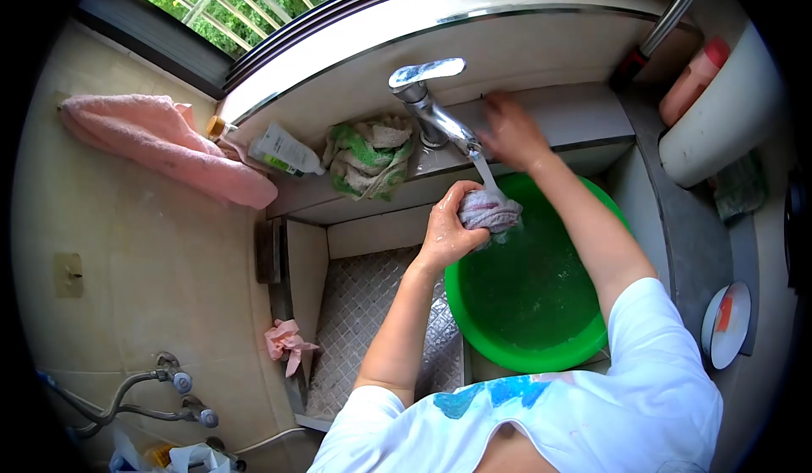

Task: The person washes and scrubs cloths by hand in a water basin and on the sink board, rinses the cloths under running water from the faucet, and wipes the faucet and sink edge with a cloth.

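Observation:
My left hand is closed around a bunched grey-pink cloth, holding it in the stream of water under the chrome faucet. Below the cloth stands a green basin with water in it. My right hand, slightly blurred, is over the tiled ledge just right of the faucet. Its fingers look apart, and I see nothing held in them. A crumpled green and beige rag lies on the ledge left of the faucet.
A white tube lies beside the rag, and a pink towel hangs on the left wall. Pink gloves or cloth drape over the sink's left edge. At right are a pink bottle, a white container and a small bowl.

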`<action>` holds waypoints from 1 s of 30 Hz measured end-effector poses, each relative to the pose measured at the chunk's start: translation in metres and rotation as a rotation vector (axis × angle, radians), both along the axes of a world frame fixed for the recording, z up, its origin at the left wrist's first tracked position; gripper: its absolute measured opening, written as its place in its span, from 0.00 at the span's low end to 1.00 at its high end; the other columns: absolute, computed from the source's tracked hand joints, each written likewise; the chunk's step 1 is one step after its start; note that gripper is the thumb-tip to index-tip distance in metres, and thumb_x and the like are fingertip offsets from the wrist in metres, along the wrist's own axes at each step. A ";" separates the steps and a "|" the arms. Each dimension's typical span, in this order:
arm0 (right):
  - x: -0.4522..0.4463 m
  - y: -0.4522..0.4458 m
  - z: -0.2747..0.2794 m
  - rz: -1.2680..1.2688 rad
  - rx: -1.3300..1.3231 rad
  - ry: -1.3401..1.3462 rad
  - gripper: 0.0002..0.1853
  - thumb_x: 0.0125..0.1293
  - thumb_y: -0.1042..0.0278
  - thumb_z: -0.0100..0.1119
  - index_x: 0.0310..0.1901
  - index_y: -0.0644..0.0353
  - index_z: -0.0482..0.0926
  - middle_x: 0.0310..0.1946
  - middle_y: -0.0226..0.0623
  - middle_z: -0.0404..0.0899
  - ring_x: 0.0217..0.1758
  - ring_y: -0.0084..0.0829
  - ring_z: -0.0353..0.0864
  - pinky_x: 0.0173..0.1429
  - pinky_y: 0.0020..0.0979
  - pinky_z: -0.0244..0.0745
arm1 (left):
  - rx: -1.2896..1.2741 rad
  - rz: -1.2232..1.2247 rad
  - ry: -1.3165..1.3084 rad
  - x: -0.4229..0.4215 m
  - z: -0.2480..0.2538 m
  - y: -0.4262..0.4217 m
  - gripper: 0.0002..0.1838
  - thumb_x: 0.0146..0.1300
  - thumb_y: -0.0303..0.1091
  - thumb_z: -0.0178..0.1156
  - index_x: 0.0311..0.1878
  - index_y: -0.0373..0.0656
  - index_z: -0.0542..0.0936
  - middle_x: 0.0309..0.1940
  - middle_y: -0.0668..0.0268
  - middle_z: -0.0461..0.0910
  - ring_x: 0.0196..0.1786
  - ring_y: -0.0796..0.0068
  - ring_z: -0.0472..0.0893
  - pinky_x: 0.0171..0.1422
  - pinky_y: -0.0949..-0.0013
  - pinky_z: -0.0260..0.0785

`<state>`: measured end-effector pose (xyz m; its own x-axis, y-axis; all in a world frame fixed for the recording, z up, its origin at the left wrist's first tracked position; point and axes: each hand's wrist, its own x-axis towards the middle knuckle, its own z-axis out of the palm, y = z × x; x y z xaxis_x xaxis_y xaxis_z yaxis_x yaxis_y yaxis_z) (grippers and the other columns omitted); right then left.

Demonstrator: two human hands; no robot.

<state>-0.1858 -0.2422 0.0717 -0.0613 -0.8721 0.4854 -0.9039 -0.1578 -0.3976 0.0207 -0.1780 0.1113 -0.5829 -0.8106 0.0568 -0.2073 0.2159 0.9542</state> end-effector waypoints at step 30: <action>0.056 0.128 0.010 0.332 0.606 -1.970 0.21 0.53 0.70 0.64 0.50 0.62 0.73 0.39 0.35 0.79 0.43 0.27 0.79 0.50 0.29 0.76 | -0.336 0.362 -0.132 0.020 0.064 -0.036 0.17 0.57 0.36 0.62 0.47 0.36 0.76 0.36 0.61 0.80 0.39 0.73 0.79 0.45 0.71 0.71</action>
<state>-0.1296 -0.1144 0.0813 0.1353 -0.9441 -0.3004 0.7177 0.3025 -0.6272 0.0408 -0.2140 0.1756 -0.2884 -0.9113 0.2939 -0.4399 0.3987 0.8047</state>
